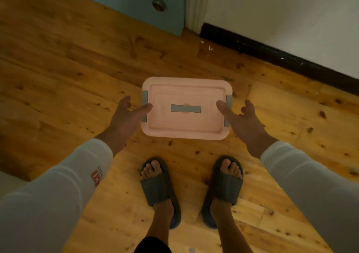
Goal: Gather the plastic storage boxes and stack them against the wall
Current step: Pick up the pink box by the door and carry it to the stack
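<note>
A pink plastic storage box (186, 120) with a grey carry handle in the middle of its lid and grey latches at both short ends sits on the wooden floor in front of my feet. My left hand (126, 116) is at its left end, thumb reaching over the lid by the left latch, fingers spread out away from the side. My right hand (242, 120) mirrors it at the right end, thumb over the lid edge, fingers apart. Neither hand closes around the box. No other storage box is in view.
A white wall (291, 19) with a dark skirting board (272, 52) runs along the back right. A blue-grey door (136, 2) with a round knob stands open at the back. My feet in dark slippers (159, 186) are just behind the box.
</note>
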A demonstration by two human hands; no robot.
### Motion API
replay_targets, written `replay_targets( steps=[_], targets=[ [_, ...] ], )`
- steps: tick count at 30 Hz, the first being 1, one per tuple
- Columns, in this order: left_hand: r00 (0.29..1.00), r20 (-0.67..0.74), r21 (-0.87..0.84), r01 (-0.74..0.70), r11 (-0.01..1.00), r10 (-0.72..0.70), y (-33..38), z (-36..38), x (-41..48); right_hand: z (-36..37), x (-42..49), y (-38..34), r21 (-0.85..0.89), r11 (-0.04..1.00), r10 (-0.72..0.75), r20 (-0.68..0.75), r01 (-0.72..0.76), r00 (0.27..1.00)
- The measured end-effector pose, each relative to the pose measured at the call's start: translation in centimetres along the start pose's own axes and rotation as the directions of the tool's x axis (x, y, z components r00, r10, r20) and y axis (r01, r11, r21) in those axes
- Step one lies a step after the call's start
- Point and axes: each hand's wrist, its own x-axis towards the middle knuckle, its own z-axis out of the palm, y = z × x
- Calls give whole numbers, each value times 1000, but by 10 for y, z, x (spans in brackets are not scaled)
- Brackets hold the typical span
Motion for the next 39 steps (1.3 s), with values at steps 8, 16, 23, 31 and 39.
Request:
replay_targets(
  steps=[8,16,23,31,39],
  targets=[
    [993,49,-152,116,981,-110,-4,24,35,15,36,14,61,995,73,-2,-73,997],
    [986,127,-161,126,979,-106,-10,33,52,35,54,17,120,993,12,-6,-12,1000],
    [992,102,-160,85,983,-69,-16,36,51,39,61,24,164,986,-10,-69,21,998],
    [994,94,-185,73,980,-56,-12,30,37,29,47,12,146,988,-28,-78,39,997],
    [995,101,-195,27,980,-8,19,8,-11,-2,-1,-22,126,990,-56,-91,67,994]
  ],
)
